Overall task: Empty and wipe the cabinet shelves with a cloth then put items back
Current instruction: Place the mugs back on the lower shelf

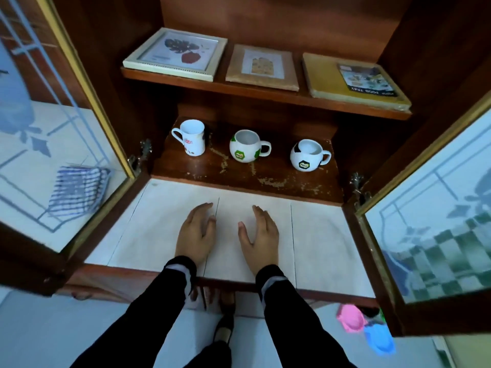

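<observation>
The wooden cabinet stands open in front of me. On its lower shelf [268,179] stand three mugs: a tall white mug [191,138] at the left, a green-patched ball mug [246,146] in the middle, a black-patched ball mug [308,154] at the right. The upper shelf [265,92] carries a leaf picture frame [176,53], a brown frame [262,66] and a yellow food tray box [356,81]. My left hand [196,231] and my right hand [261,235] rest side by side on the white tiled ledge [329,235], fingers apart, holding nothing. A striped cloth [79,189] shows through the left glass door.
The two glass doors [53,144] [435,208] swing out to either side of me. Pink [350,318] and blue [378,339] plastic things lie on the floor at the lower right. My feet show below the ledge.
</observation>
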Tool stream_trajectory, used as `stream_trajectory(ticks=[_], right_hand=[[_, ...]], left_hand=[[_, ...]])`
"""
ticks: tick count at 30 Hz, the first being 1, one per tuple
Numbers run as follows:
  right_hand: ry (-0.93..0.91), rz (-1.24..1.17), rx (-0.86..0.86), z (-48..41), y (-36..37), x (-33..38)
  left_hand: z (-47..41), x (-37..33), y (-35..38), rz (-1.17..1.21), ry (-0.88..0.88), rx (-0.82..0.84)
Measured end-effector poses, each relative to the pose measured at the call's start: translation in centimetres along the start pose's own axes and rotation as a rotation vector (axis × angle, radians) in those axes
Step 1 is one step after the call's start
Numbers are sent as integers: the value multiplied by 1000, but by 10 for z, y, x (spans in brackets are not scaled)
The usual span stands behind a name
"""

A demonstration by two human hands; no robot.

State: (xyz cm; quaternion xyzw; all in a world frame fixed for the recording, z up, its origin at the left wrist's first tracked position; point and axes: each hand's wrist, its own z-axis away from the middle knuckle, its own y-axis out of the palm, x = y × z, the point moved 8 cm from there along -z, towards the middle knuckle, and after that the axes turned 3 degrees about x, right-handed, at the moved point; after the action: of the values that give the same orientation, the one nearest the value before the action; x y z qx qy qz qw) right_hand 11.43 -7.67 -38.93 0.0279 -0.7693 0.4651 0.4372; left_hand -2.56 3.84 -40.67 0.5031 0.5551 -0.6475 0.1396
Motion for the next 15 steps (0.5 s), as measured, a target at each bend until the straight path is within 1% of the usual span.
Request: stream_trajectory(ticks=[5,8,11,15], right_hand=[[-1,-12,27,37,-15,1],[-11,-22,53,63,-25,4],[-28,-24,65,82,-34,11],[-38,-22,76,105,-40,29]], left_hand=[[42,-7,1,115,-97,-2],[72,-18,-7,118,-77,-5],[97,-25,-21,149,-88,-50],[125,-36,-49,111,-47,-120]])
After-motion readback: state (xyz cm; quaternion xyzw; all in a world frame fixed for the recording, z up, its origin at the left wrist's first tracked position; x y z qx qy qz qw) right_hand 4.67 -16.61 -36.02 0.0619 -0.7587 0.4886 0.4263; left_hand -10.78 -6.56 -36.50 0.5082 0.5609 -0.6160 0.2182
